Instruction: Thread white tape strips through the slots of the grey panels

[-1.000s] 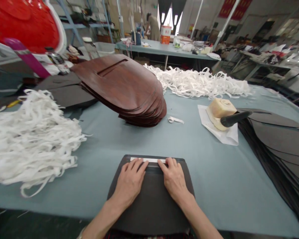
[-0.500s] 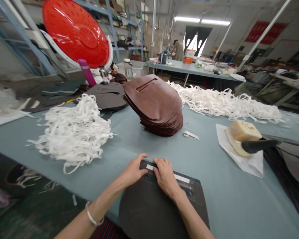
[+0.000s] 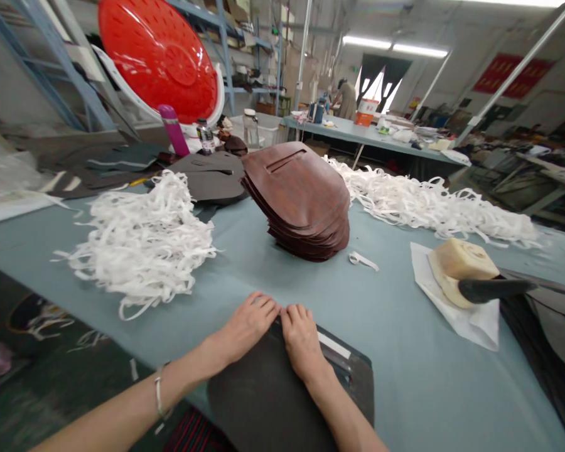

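Left hand (image 3: 249, 326), right hand (image 3: 301, 342): open, flat, ungripping, side by side on dark leatherette panel (image 3: 268, 395), steadying it against blue-grey worktable (image 3: 405, 376); white strip (image 3: 332, 344) lying along panel's slot.

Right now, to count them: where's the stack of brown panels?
In the head view, the brown panel stack sits on the grey-blue table ahead of the right hand, between a heap of white strips and a loose white strip.
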A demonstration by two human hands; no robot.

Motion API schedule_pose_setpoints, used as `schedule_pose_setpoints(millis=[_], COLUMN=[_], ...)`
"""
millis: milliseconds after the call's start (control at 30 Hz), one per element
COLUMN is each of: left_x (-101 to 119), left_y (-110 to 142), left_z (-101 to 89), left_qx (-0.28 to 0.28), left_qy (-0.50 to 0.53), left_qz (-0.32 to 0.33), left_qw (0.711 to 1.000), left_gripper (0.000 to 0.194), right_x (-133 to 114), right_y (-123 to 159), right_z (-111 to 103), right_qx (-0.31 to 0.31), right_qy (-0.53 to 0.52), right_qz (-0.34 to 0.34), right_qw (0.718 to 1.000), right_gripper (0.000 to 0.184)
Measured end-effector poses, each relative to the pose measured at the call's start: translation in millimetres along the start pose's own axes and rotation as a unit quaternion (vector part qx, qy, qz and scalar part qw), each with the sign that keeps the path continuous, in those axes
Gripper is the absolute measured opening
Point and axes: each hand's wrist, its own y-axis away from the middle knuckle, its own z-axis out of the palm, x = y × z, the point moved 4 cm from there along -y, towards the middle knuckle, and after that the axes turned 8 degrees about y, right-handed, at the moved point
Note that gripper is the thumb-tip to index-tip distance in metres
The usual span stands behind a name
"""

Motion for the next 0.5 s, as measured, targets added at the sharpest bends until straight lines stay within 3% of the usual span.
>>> schedule_pose_setpoints(millis=[100,200,400,500], left_x=[13,18,17,16], left_y=[9,12,12,13], left_z=[11.8,14.5,8.7,10.6], left_qx=[0.018,0.032,0.042,0.056], left_qy=[-0.089,-0.099,-0.091,-0.072], left_qz=[-0.017,-0.036,-0.053,-0.054], left_qw=[0.996,0.994,0.994,0.994], left_gripper=[0.038,0.038,0.037,0.035], right_x=[-2,12,75,90], right_y=[4,24,116,145], right_z=[-3,-8,-22,-30], right_qx=[-0.015,-0.031,0.001,0.013], right_qy=[0.018,0.031,0.029,0.045], right_qz=[-0.018,-0.031,-0.054,-0.062], right_qw=[1.000,0.999,0.998,0.997], right_gripper=[0.024,0.024,0.035,0.035])
